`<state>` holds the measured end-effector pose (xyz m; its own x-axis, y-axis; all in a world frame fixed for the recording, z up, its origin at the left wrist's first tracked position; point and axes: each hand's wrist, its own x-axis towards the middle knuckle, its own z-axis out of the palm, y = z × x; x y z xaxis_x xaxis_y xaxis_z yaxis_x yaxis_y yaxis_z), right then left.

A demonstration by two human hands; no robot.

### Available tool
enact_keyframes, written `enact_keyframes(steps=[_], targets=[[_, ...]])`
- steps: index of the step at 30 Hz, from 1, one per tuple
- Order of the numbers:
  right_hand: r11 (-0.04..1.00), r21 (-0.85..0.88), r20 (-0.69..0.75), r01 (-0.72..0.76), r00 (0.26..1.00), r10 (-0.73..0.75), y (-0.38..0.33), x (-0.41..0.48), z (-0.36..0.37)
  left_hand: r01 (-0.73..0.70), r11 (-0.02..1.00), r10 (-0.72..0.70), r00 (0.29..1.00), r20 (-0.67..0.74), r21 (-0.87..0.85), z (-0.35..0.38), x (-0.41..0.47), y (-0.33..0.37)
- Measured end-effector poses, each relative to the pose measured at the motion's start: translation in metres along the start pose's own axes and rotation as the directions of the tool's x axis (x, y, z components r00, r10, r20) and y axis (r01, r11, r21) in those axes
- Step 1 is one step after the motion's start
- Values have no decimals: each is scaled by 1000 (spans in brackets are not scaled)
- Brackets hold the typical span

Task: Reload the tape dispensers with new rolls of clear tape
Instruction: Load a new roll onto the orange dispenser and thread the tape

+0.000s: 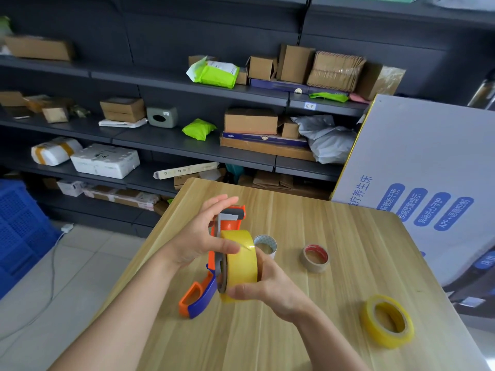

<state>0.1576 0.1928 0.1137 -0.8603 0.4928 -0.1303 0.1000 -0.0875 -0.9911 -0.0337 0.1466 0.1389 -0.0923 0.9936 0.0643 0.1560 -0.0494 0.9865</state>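
An orange and blue tape dispenser (203, 290) is held above the wooden table (334, 263), with a full yellowish tape roll (241, 261) sitting on its wheel. My right hand (270, 286) wraps the roll from below and the right. My left hand (198, 236) holds the dispenser's upper part, its thumb pressing the loose tape end on the roll's face. A second yellowish tape roll (387, 321) lies flat on the table at the right.
Two spent cardboard cores lie on the table: a white one (266, 245) behind the dispenser and a red-rimmed one (315, 257). A large white printed box (428, 170) leans at the right. Dark shelves (187, 148) with parcels stand behind; a blue crate (18, 231) sits left.
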Motion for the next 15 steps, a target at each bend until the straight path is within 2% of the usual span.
enact_keyframes(steps=[4, 9, 15], targets=[[998, 53, 53, 29, 998, -32, -8, -2, -4, -88, 972, 96, 995, -24, 219, 6, -6, 16], [984, 165, -59, 62, 997, -53, -7, 0, -4, -178, 877, 219, 975, -41, 446, 18, -14, 26], [968, 248, -143, -25, 988, 62, -13, -4, 1, -69, 841, 26, 996, 87, 536, 15, -18, 34]])
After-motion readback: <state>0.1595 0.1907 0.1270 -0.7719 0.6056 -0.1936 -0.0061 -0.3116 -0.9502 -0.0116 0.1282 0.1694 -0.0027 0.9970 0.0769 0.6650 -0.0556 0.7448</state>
